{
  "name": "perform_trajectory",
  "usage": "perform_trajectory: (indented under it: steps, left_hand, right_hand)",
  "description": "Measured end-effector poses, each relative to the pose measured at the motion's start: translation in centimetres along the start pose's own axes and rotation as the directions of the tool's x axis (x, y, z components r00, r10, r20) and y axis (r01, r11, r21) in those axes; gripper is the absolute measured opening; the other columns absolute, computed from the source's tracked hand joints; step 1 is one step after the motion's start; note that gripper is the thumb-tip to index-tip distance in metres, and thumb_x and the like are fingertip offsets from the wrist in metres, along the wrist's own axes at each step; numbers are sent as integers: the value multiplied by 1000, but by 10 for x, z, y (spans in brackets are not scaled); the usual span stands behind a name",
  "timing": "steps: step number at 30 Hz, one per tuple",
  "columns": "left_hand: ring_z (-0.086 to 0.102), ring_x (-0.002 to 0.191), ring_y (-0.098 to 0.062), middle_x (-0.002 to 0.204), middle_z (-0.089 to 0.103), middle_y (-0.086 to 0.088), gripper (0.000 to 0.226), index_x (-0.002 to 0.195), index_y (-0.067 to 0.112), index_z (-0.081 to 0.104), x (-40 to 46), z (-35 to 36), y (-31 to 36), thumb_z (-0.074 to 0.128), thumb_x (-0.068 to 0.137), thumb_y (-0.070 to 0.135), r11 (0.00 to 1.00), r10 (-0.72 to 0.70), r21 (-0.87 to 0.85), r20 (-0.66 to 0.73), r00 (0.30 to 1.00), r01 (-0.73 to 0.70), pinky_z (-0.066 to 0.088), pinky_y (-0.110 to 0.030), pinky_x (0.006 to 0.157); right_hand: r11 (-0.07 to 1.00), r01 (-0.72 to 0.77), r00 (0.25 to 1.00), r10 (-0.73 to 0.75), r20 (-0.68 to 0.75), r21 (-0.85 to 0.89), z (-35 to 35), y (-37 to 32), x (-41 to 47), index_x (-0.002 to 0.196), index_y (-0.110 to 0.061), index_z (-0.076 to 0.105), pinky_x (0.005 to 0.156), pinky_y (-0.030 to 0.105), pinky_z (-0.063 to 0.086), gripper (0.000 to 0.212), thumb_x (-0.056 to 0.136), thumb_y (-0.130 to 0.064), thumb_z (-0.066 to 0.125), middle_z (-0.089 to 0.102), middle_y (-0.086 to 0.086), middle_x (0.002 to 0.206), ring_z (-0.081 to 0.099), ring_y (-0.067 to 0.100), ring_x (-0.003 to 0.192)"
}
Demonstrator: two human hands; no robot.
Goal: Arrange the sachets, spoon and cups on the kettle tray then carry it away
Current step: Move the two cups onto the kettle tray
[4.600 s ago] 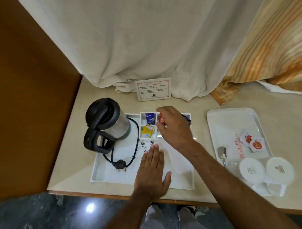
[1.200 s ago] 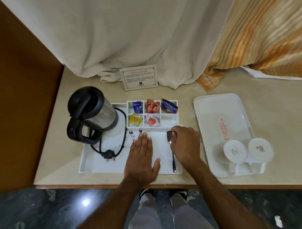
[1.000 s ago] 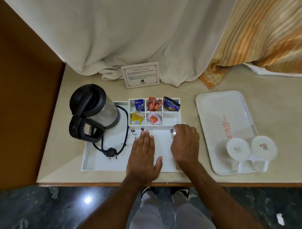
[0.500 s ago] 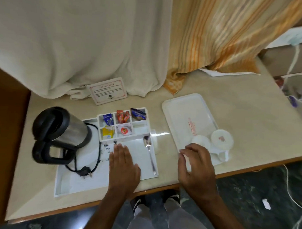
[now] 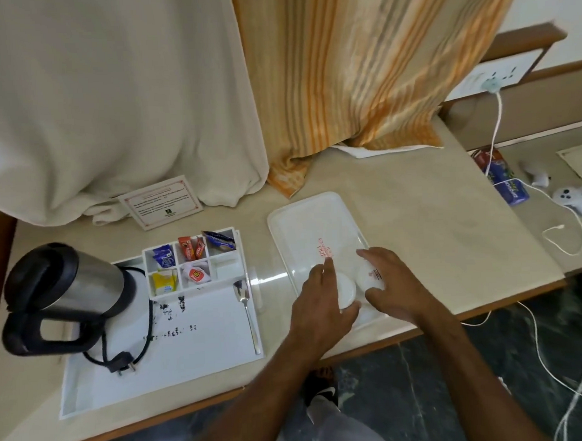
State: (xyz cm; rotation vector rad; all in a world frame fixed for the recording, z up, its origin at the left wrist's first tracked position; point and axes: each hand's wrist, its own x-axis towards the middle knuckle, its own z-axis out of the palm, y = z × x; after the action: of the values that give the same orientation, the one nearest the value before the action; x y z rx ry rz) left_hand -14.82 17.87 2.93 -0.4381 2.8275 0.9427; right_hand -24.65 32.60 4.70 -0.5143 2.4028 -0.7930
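While the sachets already sit in the small compartments at the back of the kettle tray and the spoon lies along its right edge, the two cups are not yet there: they stand side by side, each under a white lid, on the near end of the plain serving tray to the right. The person has both hands on them. The left hand curls over the left cup, fingers along its far side and thumb near the front; the right hand covers the right cup in the same loose claw. Whether either grip has fully closed cannot be told, since the palms hide the cup walls.

The cups look clear, probably glass, so they are likely stiff, smooth and breakable. The lids appear only to rest on top and could slide off if a cup were lifted by its lid. Judged from this, the safer hold is around the wall or by the handle, which is hidden here, with a finger steadying the lid. The open floor of the kettle tray, between the cord of the kettle and the spoon, looks like the free spot for them. They should be set down apart so they do not knock together.
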Motion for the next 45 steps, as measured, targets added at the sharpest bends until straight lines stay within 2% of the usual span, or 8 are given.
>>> perform_trajectory:
  steps: [5, 14, 20, 25, 34, 38, 41, 45]
  left_hand:
    - [49, 125, -16, 145, 47, 0, 89, 147, 23, 30, -6, -15, -8, 72, 76, 59, 990, -42, -134, -21, 999, 39, 42, -30, 102]
    - [51, 122, -12, 136, 56, 7, 82, 137, 26, 45, -71, -111, -116, 76, 68, 58, 994, -92, -79, -229, 969, 75, 30, -8, 94]
    - [47, 128, -15, 142, 53, 2, 94, 141, 20, 45, -100, -138, -189, 84, 63, 54, 968, -246, -97, -192, 950, 231, 34, -24, 102]
    - [49, 121, -12, 126, 52, 13, 90, 137, 20, 47, -105, -137, -214, 87, 63, 50, 955, -278, -166, -208, 938, 246, 30, -15, 94]
    - [29, 141, -8, 155, 29, 14, 117, 150, 28, 22, -121, -156, -219, 73, 57, 79, 956, -243, -211, -178, 954, 204, 34, -33, 111]
    - [62, 95, -11, 110, 64, 9, 54, 115, 22, 62, -161, -165, -244, 63, 80, 62, 957, -285, -163, -372, 883, 241, 50, -28, 78]
    - [58, 61, -24, 68, 60, 2, 19, 73, 18, 59, -177, -167, -275, 67, 90, 23, 917, -389, -129, -503, 772, 378, 43, -32, 56]
    - [57, 76, -33, 83, 61, -12, 6, 90, 6, 61, -168, -176, -308, 65, 90, 10, 783, -601, -251, -539, 590, 569, 48, -41, 67]
  right_hand:
    - [984, -54, 998, 48, -42, -168, 8, -6, 0, 141, -33, 30, 97, 35, 47, 90, 63, -27, 76, 35, 2, 145, 48, 21, 119]
    - [929, 261, 964, -264, 24, -262, 73, -140, -18, 131, -39, 28, 79, 37, 51, 80, 63, -31, 70, 42, -5, 129, 52, 21, 109]
    - [909, 309, 951, -285, 124, -280, 146, -194, -3, 137, -35, 29, 86, 36, 51, 86, 66, -30, 77, 41, -4, 139, 49, 20, 119]
    - [898, 287, 954, -237, 182, -333, 172, -208, 10, 138, -31, 31, 86, 37, 52, 89, 63, -30, 79, 44, -2, 137, 46, 21, 123]
    - [908, 317, 948, -303, 93, -274, 158, -198, 3, 142, -33, 21, 95, 33, 43, 100, 59, -40, 76, 38, -5, 140, 41, 17, 124]
    - [975, 220, 960, -221, -172, -23, 142, -168, 1, 131, -36, 41, 94, 29, 46, 57, 82, -28, 66, 45, -9, 134, 48, 9, 116]
    - [999, -27, 966, 37, -254, 43, 152, -155, 14, 129, -18, 50, 90, 37, 50, 36, 94, -26, 55, 56, 5, 124, 59, 21, 106]
    - [997, -71, 974, 66, -218, -16, 174, -148, 24, 99, -17, 57, 72, 33, 49, 24, 98, -37, 43, 66, 1, 90, 62, 19, 81]
